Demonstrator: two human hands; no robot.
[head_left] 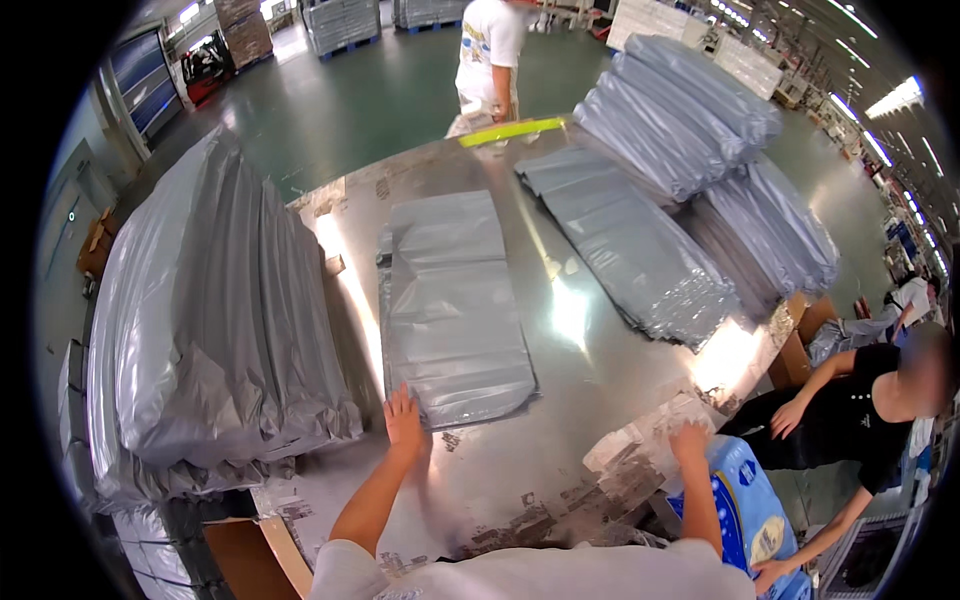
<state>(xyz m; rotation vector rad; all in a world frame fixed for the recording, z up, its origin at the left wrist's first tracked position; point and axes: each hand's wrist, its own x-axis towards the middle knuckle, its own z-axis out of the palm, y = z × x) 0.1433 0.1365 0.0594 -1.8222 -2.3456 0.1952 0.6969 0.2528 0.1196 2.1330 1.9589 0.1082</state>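
Observation:
My left hand (403, 428) is open, its fingers spread at the near left corner of a flat stack of grey plastic bags (455, 310). The fingertips touch or nearly touch the bags' edge. My right hand (690, 442) is over a worn, peeling patch (640, 440) near the table's right edge, fingers apart and partly foreshortened, with nothing visible in them. Just below it stands a blue plastic-wrapped package (750, 500). A co-worker's hand (772, 575) touches that package's lower right side. Another flat stack of grey bags (640, 250) lies farther right on the metal table (480, 480).
A tall pile of grey bag bundles (210, 330) rises at the left. More bundles (680, 110) are heaped at the back right. A yellow-green strip (512, 131) lines the far edge. A person in black (850, 410) is at the right; another in white (490, 55) stands beyond the table.

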